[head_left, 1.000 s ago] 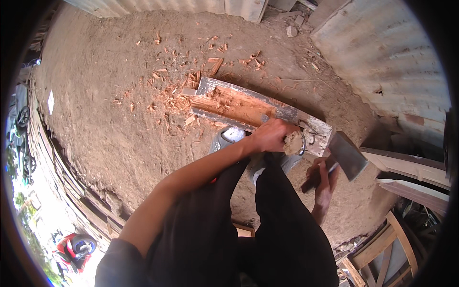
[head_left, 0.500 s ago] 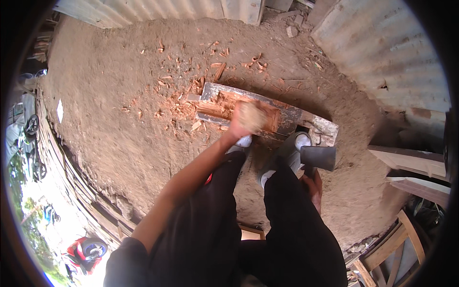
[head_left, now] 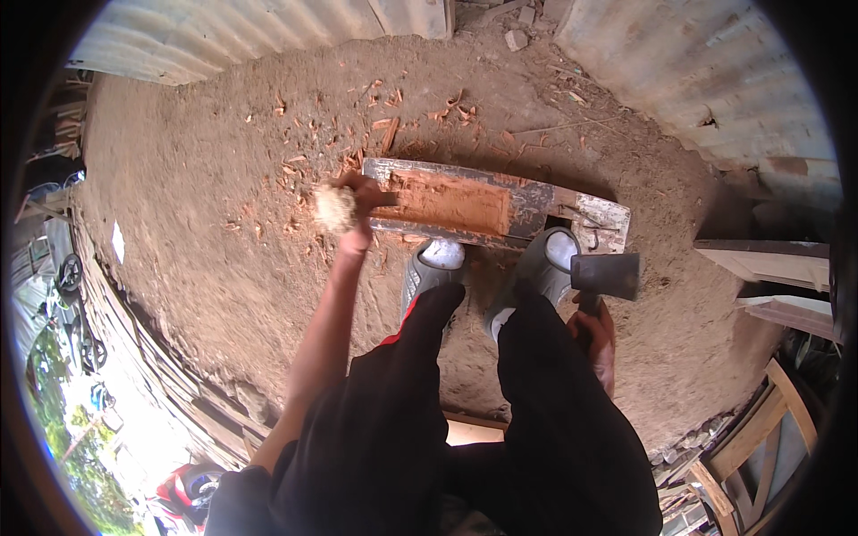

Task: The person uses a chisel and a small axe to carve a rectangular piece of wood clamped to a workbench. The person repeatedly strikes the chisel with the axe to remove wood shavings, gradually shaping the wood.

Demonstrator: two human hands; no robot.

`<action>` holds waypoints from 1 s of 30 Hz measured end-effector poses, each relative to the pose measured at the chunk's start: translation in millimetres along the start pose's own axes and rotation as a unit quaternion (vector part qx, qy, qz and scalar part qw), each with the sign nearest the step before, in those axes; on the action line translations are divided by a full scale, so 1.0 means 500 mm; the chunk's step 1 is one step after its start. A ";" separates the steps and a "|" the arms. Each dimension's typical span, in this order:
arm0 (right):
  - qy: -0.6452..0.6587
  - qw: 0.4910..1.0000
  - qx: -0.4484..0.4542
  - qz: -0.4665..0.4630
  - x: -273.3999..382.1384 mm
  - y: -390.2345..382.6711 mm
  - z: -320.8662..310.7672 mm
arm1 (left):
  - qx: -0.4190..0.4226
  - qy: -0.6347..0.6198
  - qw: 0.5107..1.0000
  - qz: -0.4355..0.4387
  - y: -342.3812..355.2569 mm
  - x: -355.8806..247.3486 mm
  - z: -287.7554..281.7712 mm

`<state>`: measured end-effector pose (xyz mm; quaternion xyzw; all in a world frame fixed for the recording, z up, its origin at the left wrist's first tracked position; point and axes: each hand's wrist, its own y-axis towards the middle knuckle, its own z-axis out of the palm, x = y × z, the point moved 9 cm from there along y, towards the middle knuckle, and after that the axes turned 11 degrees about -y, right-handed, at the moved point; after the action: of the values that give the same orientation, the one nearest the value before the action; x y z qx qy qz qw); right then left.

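Note:
My left hand [head_left: 359, 201] is closed around a chisel [head_left: 336, 209] with a frayed, pale wooden handle end. The chisel's short dark blade points right, over the left end of a wooden block [head_left: 527, 234]. Worn dark paint covers the block, which has a long, rough, reddish-brown recess cut into its top and a dark square hole nearer its right end. Beside my right leg, my right hand [head_left: 599, 344] grips the handle of a mallet [head_left: 606, 276] with a dark rectangular head, held off to the right of my shoe. My shoes [head_left: 420, 275] stand against the block's near side.
Wood chips [head_left: 389, 134] lie scattered on the dirt floor around the block's far left. Corrugated metal sheets [head_left: 688, 80] border the far side. Wooden boards [head_left: 778, 259] and a wooden frame [head_left: 760, 438] stand at the right. A red motorcycle [head_left: 183, 491] shows at lower left.
My left hand has moved left from over the recess to the block's left end, turning the chisel so its handle end faces left. More of the recess shows. The mallet has stayed nearly in place.

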<state>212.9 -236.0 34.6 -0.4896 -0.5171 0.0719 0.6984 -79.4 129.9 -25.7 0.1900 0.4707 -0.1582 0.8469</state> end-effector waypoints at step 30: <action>0.020 1.000 0.012 0.010 -0.017 -0.017 -0.034 | -0.239 0.285 0.928 0.012 0.000 -0.068 -0.114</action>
<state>219.2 -256.1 35.8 -0.4873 -0.4972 0.0752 0.7139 -138.7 159.7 -24.5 0.0245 0.7136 0.0301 0.6995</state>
